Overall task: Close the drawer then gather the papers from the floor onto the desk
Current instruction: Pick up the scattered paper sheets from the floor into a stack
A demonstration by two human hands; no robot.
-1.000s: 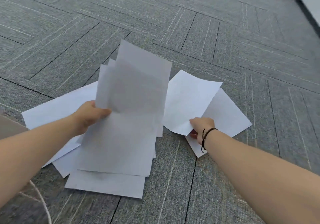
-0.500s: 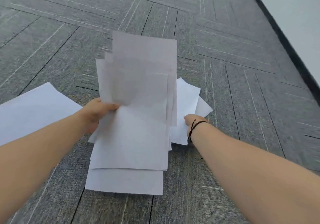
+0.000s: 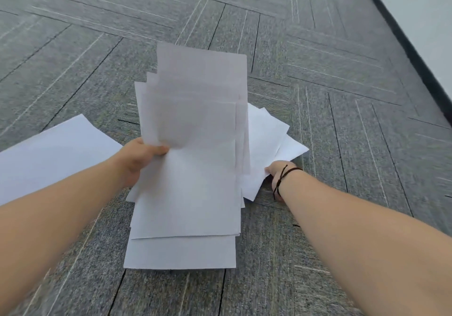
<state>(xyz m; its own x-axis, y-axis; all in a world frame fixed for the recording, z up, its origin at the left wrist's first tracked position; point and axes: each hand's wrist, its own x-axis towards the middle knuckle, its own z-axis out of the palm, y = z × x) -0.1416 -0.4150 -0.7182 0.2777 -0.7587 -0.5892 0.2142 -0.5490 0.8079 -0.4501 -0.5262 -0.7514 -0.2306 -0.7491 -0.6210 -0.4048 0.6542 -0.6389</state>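
Observation:
My left hand [image 3: 139,160] grips a loose stack of white papers [image 3: 195,144] at its left edge and holds it up above the grey carpet, sheets fanned and uneven. To the right, my right hand [image 3: 277,171], with a dark cord on the wrist, pinches the near edge of two or three white sheets [image 3: 266,142] lying on the floor, partly hidden behind the held stack. Another large white sheet [image 3: 53,154] lies flat on the carpet at the left. No drawer or desk is in view.
Grey carpet tiles [image 3: 342,95] with thin pale lines cover the floor all around. A white wall with a black skirting strip [image 3: 411,46] runs along the upper right.
The view has swung toward the right wall. My right hand has drawn the right-hand sheets closer to the held stack. The left-hand sheet now lies farther left in view.

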